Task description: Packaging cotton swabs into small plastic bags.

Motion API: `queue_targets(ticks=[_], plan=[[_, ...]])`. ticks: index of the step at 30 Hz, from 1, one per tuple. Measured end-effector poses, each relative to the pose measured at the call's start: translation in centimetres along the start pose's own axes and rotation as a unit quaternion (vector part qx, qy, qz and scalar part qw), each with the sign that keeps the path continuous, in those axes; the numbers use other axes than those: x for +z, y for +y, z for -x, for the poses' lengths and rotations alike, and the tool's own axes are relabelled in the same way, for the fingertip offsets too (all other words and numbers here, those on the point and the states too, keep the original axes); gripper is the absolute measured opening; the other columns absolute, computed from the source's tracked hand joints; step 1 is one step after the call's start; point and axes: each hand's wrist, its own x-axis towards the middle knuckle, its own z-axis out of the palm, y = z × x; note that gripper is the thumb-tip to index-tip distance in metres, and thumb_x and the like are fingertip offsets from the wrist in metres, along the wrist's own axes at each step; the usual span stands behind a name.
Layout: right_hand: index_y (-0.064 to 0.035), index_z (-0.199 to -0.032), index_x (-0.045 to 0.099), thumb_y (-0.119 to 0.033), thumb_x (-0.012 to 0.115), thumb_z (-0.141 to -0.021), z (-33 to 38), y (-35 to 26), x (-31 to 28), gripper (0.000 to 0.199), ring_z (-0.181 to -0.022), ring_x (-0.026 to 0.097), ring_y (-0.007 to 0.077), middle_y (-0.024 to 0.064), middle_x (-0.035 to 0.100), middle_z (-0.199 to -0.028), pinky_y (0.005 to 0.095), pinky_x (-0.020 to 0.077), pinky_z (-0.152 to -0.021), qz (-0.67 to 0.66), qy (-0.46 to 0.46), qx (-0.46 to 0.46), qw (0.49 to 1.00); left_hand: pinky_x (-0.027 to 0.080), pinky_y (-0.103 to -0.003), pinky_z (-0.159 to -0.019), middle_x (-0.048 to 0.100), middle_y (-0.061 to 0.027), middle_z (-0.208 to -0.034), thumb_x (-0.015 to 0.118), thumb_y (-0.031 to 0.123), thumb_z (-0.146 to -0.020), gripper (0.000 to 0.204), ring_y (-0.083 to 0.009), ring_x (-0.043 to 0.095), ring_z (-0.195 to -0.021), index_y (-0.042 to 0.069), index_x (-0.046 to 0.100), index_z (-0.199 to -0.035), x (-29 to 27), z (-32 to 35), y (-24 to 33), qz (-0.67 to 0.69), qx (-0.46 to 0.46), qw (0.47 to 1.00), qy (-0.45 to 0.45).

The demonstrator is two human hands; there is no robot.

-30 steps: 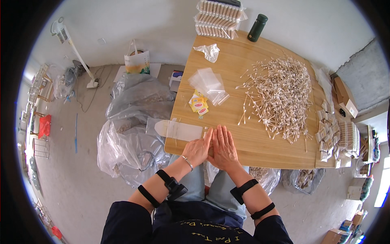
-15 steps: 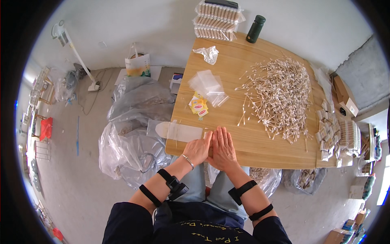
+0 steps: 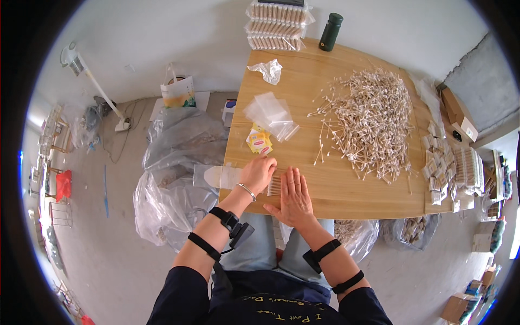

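Note:
My right hand (image 3: 296,197) lies with its fingers stretched out flat on the table, beside a small row of cotton swabs (image 3: 274,186). To its left, my left hand (image 3: 258,172) is over the table with bent fingers, their tips just below several yellow and white printed cards (image 3: 259,141). Nothing shows in its grasp, though its palm is hidden. Under and beside my left wrist lies a clear bag (image 3: 214,176) with a white rounded insert, reaching past the table's left edge. Clear zip bags (image 3: 271,116) are fanned out beyond the cards.
A big heap of loose cotton swabs (image 3: 374,122) covers the table's right part. Packed swab bundles (image 3: 276,27) and a dark green bottle (image 3: 330,32) stand at the back. More small packs (image 3: 439,168) sit at the right edge. Large plastic sacks (image 3: 179,146) fill the floor at left.
My left hand has left the row of swabs and moved up and left toward the yellow cards. My right hand stays beside the row, which now shows between the hands.

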Motion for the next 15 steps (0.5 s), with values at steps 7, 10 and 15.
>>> queue_targets(ticks=[7, 10, 15], plan=[[0.0118, -0.142, 0.024, -0.065, 0.052, -0.083, 0.0, -0.2, 0.8, 0.101, -0.144, 0.012, 0.0396, 0.0288, 0.018, -0.152, 0.0465, 0.0109, -0.118, -0.023, -0.007, 0.034, 0.999, 0.044, -0.038, -0.096, 0.052, -0.0171, -0.128, 0.053, 0.017, -0.096, 0.036, -0.0296, 0.054, -0.116, 0.001, 0.049, -0.128, 3.0, 4.0, 0.3, 0.319, -0.019, 0.939, 0.129], [0.0114, -0.143, 0.023, -0.06, 0.049, -0.086, 0.0, -0.4, 0.9, 0.095, -0.145, 0.011, 0.0386, 0.0278, 0.017, -0.153, 0.0462, 0.0102, -0.118, -0.048, 0.0, 0.046, 0.998, 0.019, -0.037, -0.116, 0.027, -0.0165, -0.153, 0.04, 0.028, -0.103, 0.057, -0.0242, 0.025, -0.142, -0.006, 0.024, -0.146, 3.6, 6.3, 0.4, 0.466, -0.018, 0.882, 0.068], [0.0102, -0.144, 0.021, -0.052, 0.045, -0.088, 0.2, -0.8, 1.4, 0.087, -0.146, 0.01, 0.0361, 0.026, 0.017, -0.153, 0.0443, 0.0081, -0.119, -0.028, -0.011, 0.049, 0.998, 0.015, -0.037, -0.117, 0.025, -0.0155, -0.154, 0.037, 0.034, -0.103, 0.06, -0.0236, 0.021, -0.143, -0.005, 0.023, -0.147, 3.5, 6.0, 0.6, 0.497, -0.016, 0.866, 0.049]])
